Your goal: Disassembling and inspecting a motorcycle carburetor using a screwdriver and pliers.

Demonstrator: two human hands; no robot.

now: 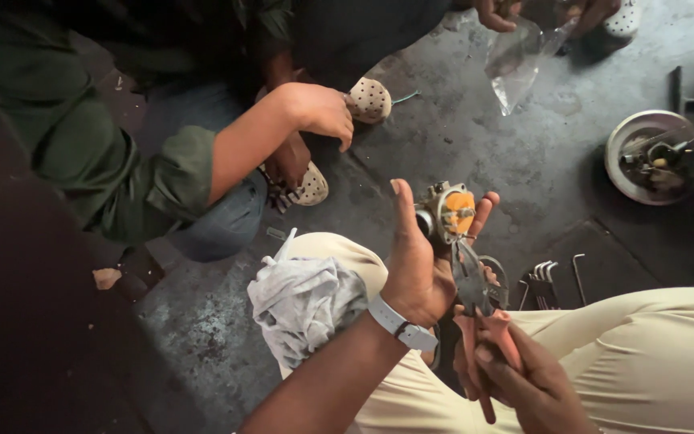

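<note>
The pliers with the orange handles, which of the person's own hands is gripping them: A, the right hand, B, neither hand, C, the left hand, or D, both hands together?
A: the right hand wraps the orange handles of the pliers, while the left hand, with a pale strap at the wrist, holds up the small metal part with an orange face.

We see dim, soft light; left of the rag (307, 301) all sinks into shadow, right of it trousers (652, 354) glow pale and slightly blurred.

Stained grey concrete floor (475, 137); dim light; dark mat (628, 257) at right.
</note>
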